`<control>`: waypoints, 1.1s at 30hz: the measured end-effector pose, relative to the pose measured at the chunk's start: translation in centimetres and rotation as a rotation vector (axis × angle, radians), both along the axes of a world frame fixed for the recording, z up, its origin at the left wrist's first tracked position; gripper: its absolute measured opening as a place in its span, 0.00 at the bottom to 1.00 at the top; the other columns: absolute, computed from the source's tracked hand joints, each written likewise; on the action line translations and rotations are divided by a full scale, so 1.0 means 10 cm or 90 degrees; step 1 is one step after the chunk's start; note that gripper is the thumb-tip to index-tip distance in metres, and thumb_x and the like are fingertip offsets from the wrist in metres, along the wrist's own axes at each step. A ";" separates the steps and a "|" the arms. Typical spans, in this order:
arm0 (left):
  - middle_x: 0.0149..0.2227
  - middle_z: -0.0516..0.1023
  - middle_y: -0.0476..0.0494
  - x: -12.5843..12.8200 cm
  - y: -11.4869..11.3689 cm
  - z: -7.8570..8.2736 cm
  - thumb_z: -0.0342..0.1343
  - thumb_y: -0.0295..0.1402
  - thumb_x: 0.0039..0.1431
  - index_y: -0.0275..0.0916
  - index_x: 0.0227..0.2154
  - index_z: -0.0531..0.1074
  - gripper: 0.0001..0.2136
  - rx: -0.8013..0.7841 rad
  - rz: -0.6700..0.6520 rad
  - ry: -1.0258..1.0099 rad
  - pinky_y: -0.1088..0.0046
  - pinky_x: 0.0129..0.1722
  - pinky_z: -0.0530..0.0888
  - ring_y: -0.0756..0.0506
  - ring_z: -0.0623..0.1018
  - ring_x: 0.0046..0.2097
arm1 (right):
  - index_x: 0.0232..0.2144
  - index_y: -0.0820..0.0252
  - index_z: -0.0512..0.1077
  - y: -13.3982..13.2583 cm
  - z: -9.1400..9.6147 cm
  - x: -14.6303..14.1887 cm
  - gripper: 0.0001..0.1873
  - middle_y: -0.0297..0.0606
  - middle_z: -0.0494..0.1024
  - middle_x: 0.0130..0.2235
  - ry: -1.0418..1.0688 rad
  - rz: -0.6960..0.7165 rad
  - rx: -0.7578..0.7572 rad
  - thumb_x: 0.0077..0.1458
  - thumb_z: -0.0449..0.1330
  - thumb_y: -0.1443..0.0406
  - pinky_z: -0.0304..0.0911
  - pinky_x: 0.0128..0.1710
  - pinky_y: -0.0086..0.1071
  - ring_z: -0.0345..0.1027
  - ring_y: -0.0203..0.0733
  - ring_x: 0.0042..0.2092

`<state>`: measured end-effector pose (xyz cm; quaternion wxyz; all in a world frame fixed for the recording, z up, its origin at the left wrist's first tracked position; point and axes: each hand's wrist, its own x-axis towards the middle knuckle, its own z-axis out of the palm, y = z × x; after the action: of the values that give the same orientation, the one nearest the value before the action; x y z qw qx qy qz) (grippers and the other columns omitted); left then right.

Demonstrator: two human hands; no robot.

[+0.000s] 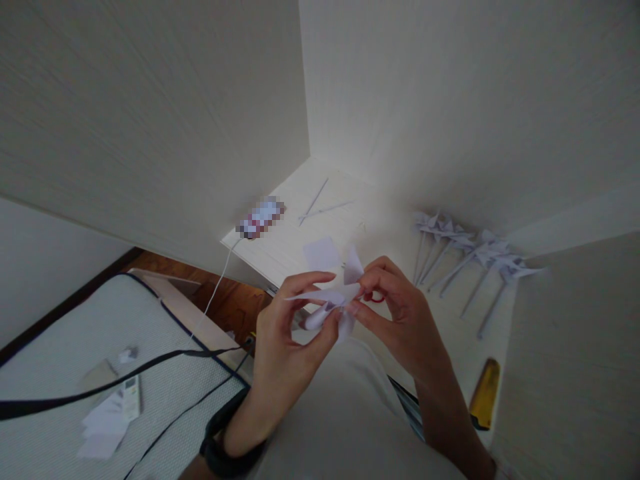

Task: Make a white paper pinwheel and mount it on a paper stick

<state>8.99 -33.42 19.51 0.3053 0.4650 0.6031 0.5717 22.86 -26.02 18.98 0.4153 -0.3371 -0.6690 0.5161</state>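
A white paper pinwheel [343, 293] with curved blades is between my two hands, above the pale desk. My left hand [297, 327] is closed on its left side, thumb below and fingers above a blade. At the centre and right blade, my right hand [395, 307] pinches the paper between thumb and fingertips. What lies under those fingertips is hidden. A small red loop [376, 298] shows beside the right fingers, perhaps a scissors handle. Just behind the pinwheel lies a square of white paper [321, 253] on the desk.
Several paper pinwheels on sticks [465, 247] lie along the right wall. Two thin paper sticks [320, 207] cross at the back. A phone with a cable [261, 217] is at the left edge, a yellow-black tool [485, 393] at right. Paper sheets [105, 423] and a remote [131, 398] lie on the bed.
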 end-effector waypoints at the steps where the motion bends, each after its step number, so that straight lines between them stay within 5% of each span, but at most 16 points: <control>1: 0.43 0.78 0.51 0.00 0.00 0.01 0.62 0.22 0.54 0.50 0.45 0.74 0.18 0.004 -0.008 0.000 0.79 0.38 0.73 0.50 0.76 0.40 | 0.25 0.57 0.65 0.00 0.00 0.00 0.11 0.30 0.64 0.31 0.000 0.000 0.000 0.50 0.62 0.74 0.53 0.33 0.33 0.58 0.37 0.33; 6: 0.45 0.76 0.50 0.01 0.01 0.04 0.62 0.20 0.53 0.48 0.47 0.72 0.21 0.018 -0.042 -0.014 0.77 0.44 0.73 0.49 0.76 0.44 | 0.26 0.57 0.66 -0.01 0.00 0.00 0.10 0.30 0.63 0.31 -0.014 -0.003 0.019 0.50 0.62 0.74 0.54 0.34 0.32 0.58 0.36 0.34; 12: 0.41 0.75 0.53 0.03 0.07 0.04 0.61 0.20 0.53 0.47 0.42 0.74 0.16 -0.022 -0.013 -0.104 0.84 0.32 0.72 0.55 0.74 0.33 | 0.27 0.59 0.67 -0.02 0.02 0.00 0.08 0.31 0.65 0.32 -0.068 -0.024 0.095 0.51 0.62 0.74 0.55 0.33 0.31 0.59 0.36 0.33; 18: 0.29 0.77 0.53 0.02 0.11 0.02 0.63 0.22 0.50 0.43 0.38 0.74 0.12 -0.051 -0.017 -0.255 0.83 0.32 0.73 0.53 0.76 0.33 | 0.31 0.59 0.68 -0.03 0.00 0.01 0.05 0.33 0.65 0.34 -0.083 -0.016 0.125 0.53 0.61 0.72 0.57 0.34 0.32 0.60 0.37 0.36; 24: 0.30 0.79 0.53 0.02 0.12 -0.06 0.65 0.24 0.51 0.42 0.37 0.76 0.11 -0.037 -0.016 -0.326 0.86 0.29 0.72 0.54 0.76 0.31 | 0.44 0.57 0.66 -0.04 -0.08 0.07 0.15 0.34 0.65 0.41 -0.002 -0.030 0.079 0.53 0.59 0.73 0.61 0.39 0.35 0.62 0.39 0.38; 29: 0.31 0.79 0.53 0.03 0.12 -0.10 0.65 0.24 0.51 0.41 0.37 0.75 0.11 -0.036 -0.001 -0.368 0.85 0.29 0.71 0.55 0.76 0.30 | 0.44 0.56 0.65 -0.10 -0.05 0.16 0.17 0.38 0.64 0.46 -0.072 -0.044 0.260 0.52 0.61 0.72 0.60 0.49 0.39 0.60 0.44 0.49; 33: 0.30 0.78 0.53 0.04 0.13 -0.10 0.66 0.25 0.51 0.40 0.37 0.75 0.10 -0.024 0.002 -0.380 0.84 0.30 0.72 0.55 0.76 0.30 | 0.41 0.56 0.67 -0.17 -0.04 0.19 0.11 0.39 0.62 0.51 -0.188 0.033 0.440 0.56 0.62 0.69 0.56 0.57 0.41 0.56 0.47 0.55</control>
<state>9.35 -32.12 18.52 0.4770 0.2693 0.4980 0.6723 24.73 -27.71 18.61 0.3906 -0.2305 -0.8647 0.2159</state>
